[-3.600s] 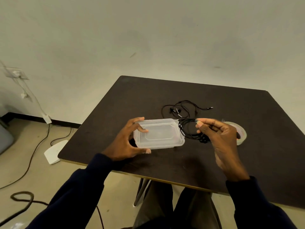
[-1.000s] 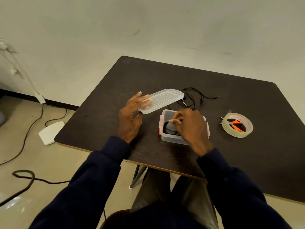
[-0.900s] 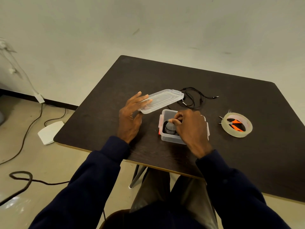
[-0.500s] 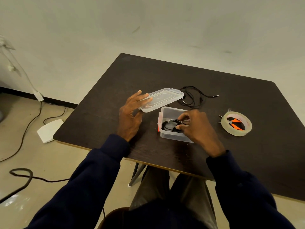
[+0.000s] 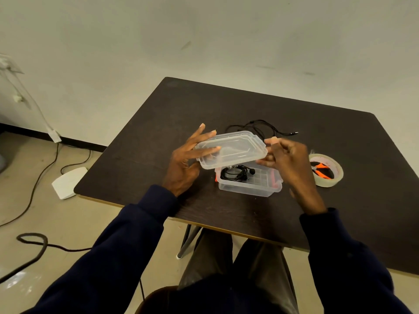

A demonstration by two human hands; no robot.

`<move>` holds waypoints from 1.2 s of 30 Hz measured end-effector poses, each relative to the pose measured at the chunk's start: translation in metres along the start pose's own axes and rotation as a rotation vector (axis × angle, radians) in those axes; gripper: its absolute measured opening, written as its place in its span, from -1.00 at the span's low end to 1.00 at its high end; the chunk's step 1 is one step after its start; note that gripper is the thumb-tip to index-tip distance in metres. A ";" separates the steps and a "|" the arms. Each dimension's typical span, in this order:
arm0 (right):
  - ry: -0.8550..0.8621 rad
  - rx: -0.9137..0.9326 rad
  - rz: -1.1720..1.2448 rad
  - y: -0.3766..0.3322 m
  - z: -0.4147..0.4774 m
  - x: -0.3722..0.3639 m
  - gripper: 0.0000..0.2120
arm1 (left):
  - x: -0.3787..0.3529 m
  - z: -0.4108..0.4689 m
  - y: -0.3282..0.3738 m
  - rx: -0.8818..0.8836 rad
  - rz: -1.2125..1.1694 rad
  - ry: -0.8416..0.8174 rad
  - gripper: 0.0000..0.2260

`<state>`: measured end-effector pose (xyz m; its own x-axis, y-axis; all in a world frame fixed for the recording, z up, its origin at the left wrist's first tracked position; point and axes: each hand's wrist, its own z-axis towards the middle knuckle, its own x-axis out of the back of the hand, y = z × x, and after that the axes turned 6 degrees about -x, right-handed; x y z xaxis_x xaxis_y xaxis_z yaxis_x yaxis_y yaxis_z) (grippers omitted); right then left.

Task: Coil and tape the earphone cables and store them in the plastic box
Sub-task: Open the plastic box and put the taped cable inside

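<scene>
Earphone cable (image 5: 235, 173), black coil in box (image 5: 249, 189); left fingers (image 5: 205, 152), right fingers (image 5: 274, 141) tight on lid (image 5: 235, 147)

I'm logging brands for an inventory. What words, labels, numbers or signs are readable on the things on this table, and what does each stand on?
No text here can be read.
Tape roll: reddish print on its inner core, too blurred to read.
Lid: clear plastic, no lettering visible.
Plastic box: no label visible.
Scissors: orange handles, no marking visible.
</scene>
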<state>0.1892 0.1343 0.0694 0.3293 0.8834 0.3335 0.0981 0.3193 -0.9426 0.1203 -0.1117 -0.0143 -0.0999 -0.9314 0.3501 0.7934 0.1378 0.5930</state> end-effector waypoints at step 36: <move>0.038 0.096 -0.457 0.016 -0.001 -0.010 -0.61 | 0.068 0.014 -0.045 0.801 0.165 0.343 -0.82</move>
<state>0.1881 0.1299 0.0507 0.3066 0.6322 0.7115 0.1545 0.7046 -0.6926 0.0699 -0.1764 -0.0073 0.2658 -0.9110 0.3155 0.1107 0.3539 0.9287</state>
